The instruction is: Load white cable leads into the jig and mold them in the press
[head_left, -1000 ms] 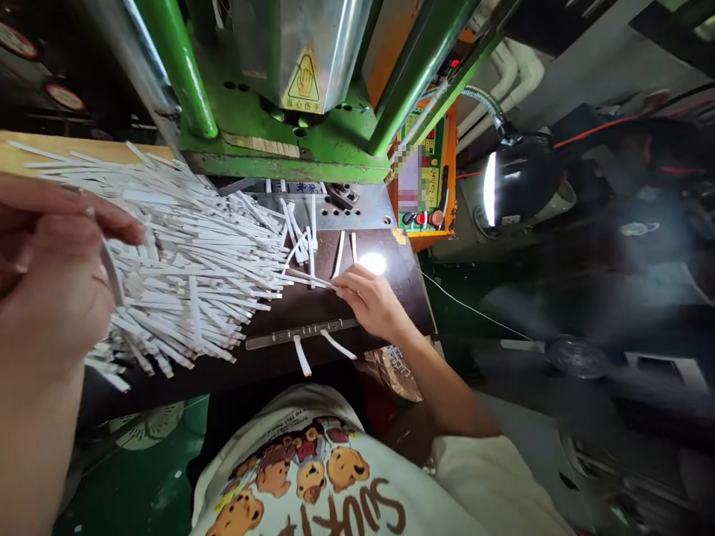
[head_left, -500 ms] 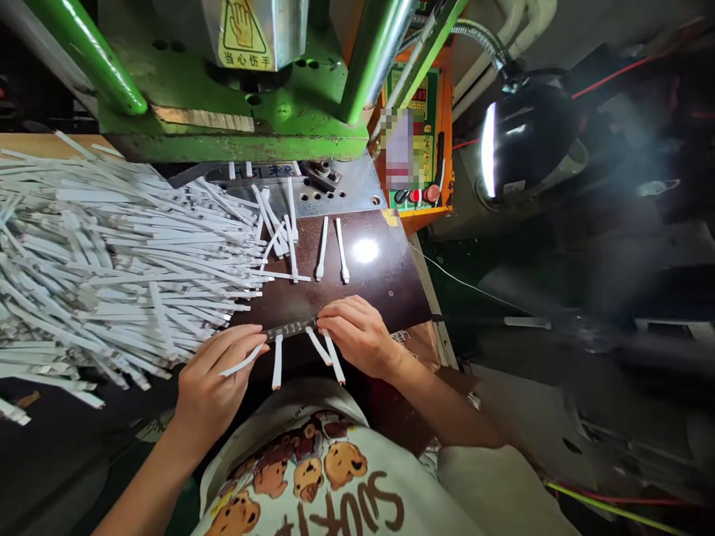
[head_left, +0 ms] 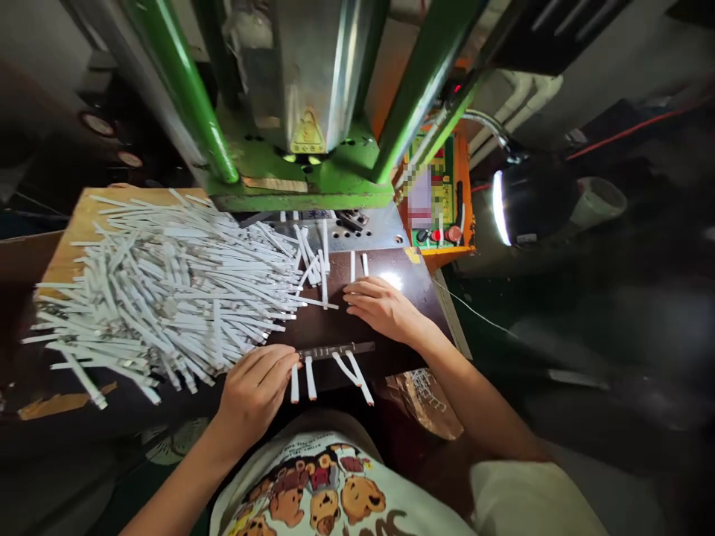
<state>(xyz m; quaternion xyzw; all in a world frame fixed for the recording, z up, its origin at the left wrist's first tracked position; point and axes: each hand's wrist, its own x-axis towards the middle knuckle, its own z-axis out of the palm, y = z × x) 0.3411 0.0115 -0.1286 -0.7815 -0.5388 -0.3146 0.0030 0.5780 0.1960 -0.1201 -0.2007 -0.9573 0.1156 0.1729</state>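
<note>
A thin dark metal bar (head_left: 338,350) lies across the front of a dark brown board (head_left: 413,294), with several white strips (head_left: 309,377) hanging from its slots. My left hand (head_left: 257,391) rests at the bar's left end, fingers curled against the leftmost strip. My right hand (head_left: 383,305) lies further back on the board, fingers stretched toward two loose white strips (head_left: 357,265). A large heap of white strips (head_left: 167,290) covers the left of the bench.
A green press (head_left: 302,149) with a steel ram and a yellow hand-warning label stands right behind the board. An orange control box (head_left: 441,208) and a lit gooseneck lamp (head_left: 522,201) are at the right. A wooden panel (head_left: 83,223) lies under the heap.
My right hand has left the bar and moved back toward the loose strips. My left hand has shifted to the bar's left end, where one more strip now hangs. The view tilted up.
</note>
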